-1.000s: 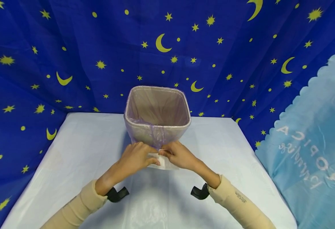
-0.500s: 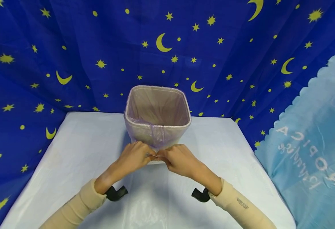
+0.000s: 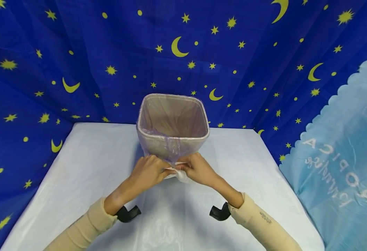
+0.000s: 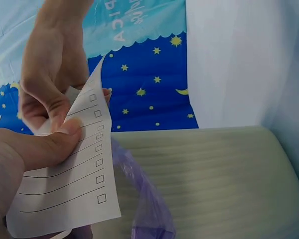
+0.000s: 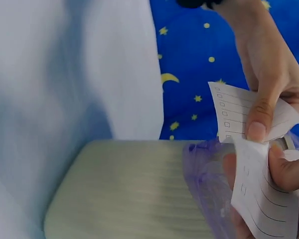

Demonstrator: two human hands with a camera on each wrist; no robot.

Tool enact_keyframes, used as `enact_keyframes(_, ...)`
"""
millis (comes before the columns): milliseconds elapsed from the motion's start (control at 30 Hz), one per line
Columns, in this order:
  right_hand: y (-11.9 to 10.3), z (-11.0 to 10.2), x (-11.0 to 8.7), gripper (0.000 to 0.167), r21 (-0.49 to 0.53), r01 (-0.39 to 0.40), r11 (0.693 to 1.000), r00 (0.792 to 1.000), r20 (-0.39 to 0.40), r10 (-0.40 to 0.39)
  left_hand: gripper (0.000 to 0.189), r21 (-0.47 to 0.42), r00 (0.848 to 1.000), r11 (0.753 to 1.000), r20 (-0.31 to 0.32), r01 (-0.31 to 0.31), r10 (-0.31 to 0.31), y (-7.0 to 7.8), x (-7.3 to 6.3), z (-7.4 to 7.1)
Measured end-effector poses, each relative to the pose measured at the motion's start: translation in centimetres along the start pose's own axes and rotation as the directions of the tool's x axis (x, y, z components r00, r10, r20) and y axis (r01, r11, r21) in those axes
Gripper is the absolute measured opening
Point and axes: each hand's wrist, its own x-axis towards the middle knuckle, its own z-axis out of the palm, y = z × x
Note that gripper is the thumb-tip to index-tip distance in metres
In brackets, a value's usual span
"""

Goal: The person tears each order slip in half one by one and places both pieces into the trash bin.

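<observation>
Both hands hold a white paper checklist (image 4: 74, 194) printed with lines and small square boxes, in front of the bin. My left hand (image 3: 147, 171) pinches one part between thumb and fingers; my right hand (image 3: 200, 170) pinches the other part close beside it. In the right wrist view the paper (image 5: 261, 184) bends sharply between the two thumbs, with a break in its edge there; whether it is torn right through I cannot tell. Just behind the hands stands a light ribbed bin (image 3: 153, 148), upright, with a thin purple bag (image 3: 174, 148) lining it and folded over its rim.
The bin stands on a white-covered table (image 3: 101, 146), near its back edge. A blue curtain (image 3: 123, 52) with moons and stars hangs behind. At the right hangs a light blue cloth (image 3: 343, 157) with lettering. Black straps (image 3: 128, 213) sit at both wrists.
The right hand rolled knuckles-up half a second ago and has since turned back. The paper, flat between the hands a second ago, is now bent and twisted. The bin has not moved.
</observation>
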Motion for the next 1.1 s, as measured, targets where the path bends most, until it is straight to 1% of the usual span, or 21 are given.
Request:
enact_keyframes(33,0.2,0.0,0.1,0.012,0.074,-0.036,0.997,0.999,0.02,0.034,0.014,-0.002,1.0,1.0,-0.002,-0.004,0.004,0.0,-0.1,0.0)
enact_keyframes(100,0.6,0.1,0.2,0.011,0.197,-0.113,0.974,0.993,0.062,0.102,0.014,-0.005,1.0,1.0,-0.011,-0.013,0.013,0.1,-0.2,0.1)
enact_keyframes(200,1.1,0.3,0.3,0.012,0.325,-0.231,0.917,0.972,0.12,0.202,0.012,-0.002,0.999,1.0,-0.034,-0.031,0.031,0.2,-0.3,0.1)
enact_keyframes(267,1.4,0.4,0.3,0.015,0.374,-0.276,0.885,0.96,0.148,0.237,0.011,0.002,0.998,0.999,-0.049,-0.039,0.039,0.2,-0.3,0.2)
enact_keyframes(333,1.6,0.4,0.4,0.017,0.409,-0.299,0.862,0.953,0.169,0.25,0.01,0.005,0.998,0.999,-0.054,-0.043,0.043,0.2,-0.4,0.2)
enact_keyframes(400,1.7,0.4,0.4,0.018,0.426,-0.306,0.851,0.95,0.191,0.246,0.01,0.002,0.999,0.999,-0.039,-0.037,0.037,0.3,-0.3,0.2)
enact_keyframes(467,1.8,0.3,0.4,0.019,0.432,-0.303,0.85,0.95,0.213,0.23,0.009,-0.01,1.0,1.0,-0.005,-0.012,0.012,0.4,-0.3,0.0)
enact_keyframes(533,1.9,0.2,0.4,0.019,0.434,-0.292,0.852,0.95,0.231,0.209,0.01,-0.019,0.999,1.0,0.044,0.025,-0.024,0.4,-0.2,-0.1)
enact_keyframes(600,2.0,0.2,0.4,0.018,0.428,-0.276,0.861,0.953,0.238,0.187,0.011,-0.033,0.993,0.997,0.097,0.073,-0.07,0.4,-0.2,-0.2)
enact_keyframes(667,2.0,0.2,0.5,0.018,0.398,-0.249,0.883,0.959,0.23,0.167,0.014,-0.051,0.982,0.991,0.148,0.124,-0.115,0.4,-0.1,-0.3)
enact_keyframes(733,2.1,0.2,0.5,0.016,0.354,-0.208,0.912,0.967,0.212,0.139,0.016,-0.068,0.97,0.984,0.192,0.164,-0.148,0.3,0.0,-0.3)
enact_keyframes(800,2.0,0.2,0.5,0.015,0.296,-0.163,0.941,0.975,0.192,0.109,0.015,-0.071,0.961,0.981,0.223,0.182,-0.162,0.1,0.0,-0.3)
enact_keyframes(833,2.0,0.2,0.5,0.014,0.266,-0.144,0.953,0.979,0.182,0.097,0.015,-0.069,0.959,0.981,0.232,0.184,-0.163,0.0,0.0,-0.2)
enact_keyframes(900,1.8,0.2,0.5,0.011,0.213,-0.099,0.972,0.984,0.168,0.064,0.012,-0.059,0.959,0.983,0.235,0.175,-0.157,-0.2,-0.1,0.0)
enact_keyframes(1000,1.2,-0.2,0.3,0.004,0.117,-0.061,0.991,0.986,0.158,0.043,0.01,-0.047,0.968,0.987,0.212,0.15,-0.137,-0.4,-0.1,0.1)
enact_keyframes(1067,0.6,-0.4,0.0,0.013,0.002,-0.02,1.0,0.99,0.137,0.02,0.01,-0.047,0.971,0.988,0.2,0.144,-0.132,-0.4,-0.1,0.0)
enact_keyframes(1100,0.2,-0.5,-0.1,0.018,-0.061,0.0,0.998,0.992,0.126,0.007,0.01,-0.047,0.972,0.989,0.195,0.141,-0.129,-0.3,-0.1,0.0)
